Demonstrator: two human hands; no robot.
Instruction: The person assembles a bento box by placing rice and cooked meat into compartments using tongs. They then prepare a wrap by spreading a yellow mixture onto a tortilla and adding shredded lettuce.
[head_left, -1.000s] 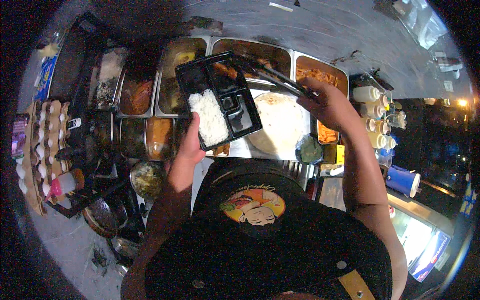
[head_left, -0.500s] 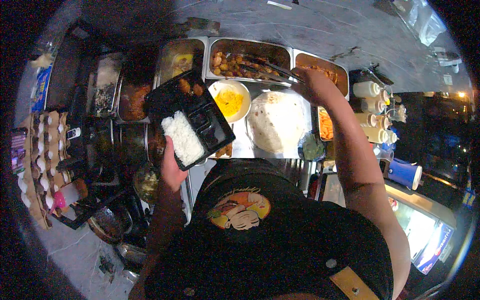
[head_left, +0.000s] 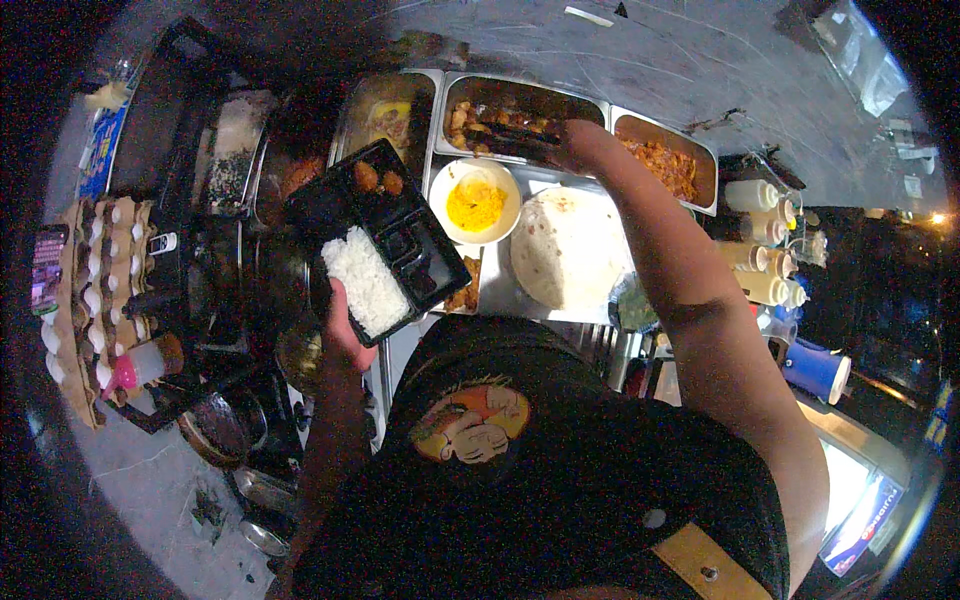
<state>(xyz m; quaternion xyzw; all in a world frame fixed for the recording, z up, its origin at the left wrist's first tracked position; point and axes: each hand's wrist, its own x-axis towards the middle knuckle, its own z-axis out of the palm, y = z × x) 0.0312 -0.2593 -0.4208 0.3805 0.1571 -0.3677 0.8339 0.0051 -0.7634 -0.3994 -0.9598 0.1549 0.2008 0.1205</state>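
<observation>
My left hand [head_left: 350, 335] grips the near edge of a black compartment meal box [head_left: 425, 215], tilted over the counter. White rice [head_left: 365, 280] fills one compartment, and browned pieces [head_left: 378, 180] lie in another. My right hand [head_left: 580, 145] is closed round dark tongs [head_left: 515, 137], which reach into a steel food pan [head_left: 530, 87] of browned chunks [head_left: 462, 128]. Whether the tongs' tips pinch a chunk is too blurred to tell. Between my arms are a white bowl [head_left: 440, 215] of yellow shredded food and a round flatbread [head_left: 565, 250].
Another pan of reddish food [head_left: 665, 165] adjoins at the right, with squeeze bottles [head_left: 750, 195] beyond it. Trays of eggs [head_left: 95, 290] stand far left above a frying pan [head_left: 220, 425]. A blue cup [head_left: 815, 370] is at the right.
My right hand has moved left with the tongs, further over the pan of browned chunks. The counter has shifted slightly right in view. My left hand still holds the meal box.
</observation>
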